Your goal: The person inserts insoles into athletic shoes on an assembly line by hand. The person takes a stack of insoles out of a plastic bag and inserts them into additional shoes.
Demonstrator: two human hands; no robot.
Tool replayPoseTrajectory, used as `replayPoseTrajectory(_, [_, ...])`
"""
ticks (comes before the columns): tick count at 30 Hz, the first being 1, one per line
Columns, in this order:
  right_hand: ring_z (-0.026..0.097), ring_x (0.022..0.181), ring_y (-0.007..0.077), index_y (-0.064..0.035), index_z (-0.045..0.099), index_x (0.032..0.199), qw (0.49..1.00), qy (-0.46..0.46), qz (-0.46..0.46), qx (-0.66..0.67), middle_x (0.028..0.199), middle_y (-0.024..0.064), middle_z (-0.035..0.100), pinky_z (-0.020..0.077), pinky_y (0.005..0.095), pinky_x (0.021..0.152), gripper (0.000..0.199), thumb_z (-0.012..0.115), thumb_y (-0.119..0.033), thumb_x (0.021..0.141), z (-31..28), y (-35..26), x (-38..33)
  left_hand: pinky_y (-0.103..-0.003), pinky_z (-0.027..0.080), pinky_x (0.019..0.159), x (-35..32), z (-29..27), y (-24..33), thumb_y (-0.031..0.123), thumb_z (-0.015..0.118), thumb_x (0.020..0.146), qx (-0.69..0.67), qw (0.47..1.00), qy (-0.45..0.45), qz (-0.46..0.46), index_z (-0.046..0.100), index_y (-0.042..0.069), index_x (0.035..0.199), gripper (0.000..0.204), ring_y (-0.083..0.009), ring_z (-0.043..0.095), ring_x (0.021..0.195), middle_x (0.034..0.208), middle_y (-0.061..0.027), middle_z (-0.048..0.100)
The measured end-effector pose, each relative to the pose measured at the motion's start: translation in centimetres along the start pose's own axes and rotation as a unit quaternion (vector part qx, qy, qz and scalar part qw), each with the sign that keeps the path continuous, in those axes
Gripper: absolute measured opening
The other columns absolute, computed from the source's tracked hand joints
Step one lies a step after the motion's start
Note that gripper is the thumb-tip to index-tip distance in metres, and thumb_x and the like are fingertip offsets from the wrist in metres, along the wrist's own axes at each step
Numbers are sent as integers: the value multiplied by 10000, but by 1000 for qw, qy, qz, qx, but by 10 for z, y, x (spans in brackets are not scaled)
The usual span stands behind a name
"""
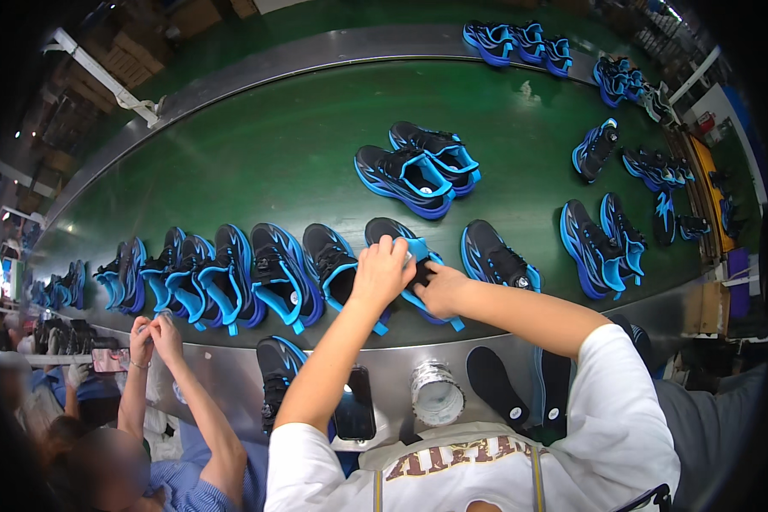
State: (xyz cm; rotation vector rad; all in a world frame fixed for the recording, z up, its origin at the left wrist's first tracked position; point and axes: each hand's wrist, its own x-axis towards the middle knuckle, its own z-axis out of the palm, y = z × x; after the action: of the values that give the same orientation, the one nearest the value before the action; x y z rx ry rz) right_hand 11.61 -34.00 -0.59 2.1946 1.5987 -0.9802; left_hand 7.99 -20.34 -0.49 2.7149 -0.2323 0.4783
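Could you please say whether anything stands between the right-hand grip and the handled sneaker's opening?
Nothing visible does: the right-hand grip is at the opening of the black-and-blue sneaker, and the left-hand grip is nearer its toe.

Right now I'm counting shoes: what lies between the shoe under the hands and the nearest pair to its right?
The head view shows one dark shoe between the handled shoe and that pair.

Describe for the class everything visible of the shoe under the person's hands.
The shoe has a black, fabric-like upper, bright-blue lining and heel tab, and a blue sole edge. It rests on the green surface, toe pointing away from the person, heel toward them. The left hand and right hand are at its middle, covering much of it, so its fastening cannot be made out.
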Motion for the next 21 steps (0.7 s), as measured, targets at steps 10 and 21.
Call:
replayPoseTrajectory(10, [538, 786, 237, 9, 554, 715, 952, 271, 30, 138, 731, 105, 563, 293, 367, 926, 247, 503, -225, 657, 34, -20, -34, -401, 455, 594, 1, -2, -8, 204, 590, 725, -26, 983, -179, -25, 399, -3, 856, 311, -341, 539, 692, 820, -182, 465])
replayPoseTrajectory(21, [491, 796, 203, -61, 585, 785, 775, 599, 42, 195, 812, 20, 541, 389, 321, 680, 160, 644, -92, 640, 108, -57, -84, -287, 366, 530, -35, -22, 38, 171, 498, 674, 217, 949, -114, 197, 500, 37, 852, 223, -172, 494, 592, 763, -56, 490])
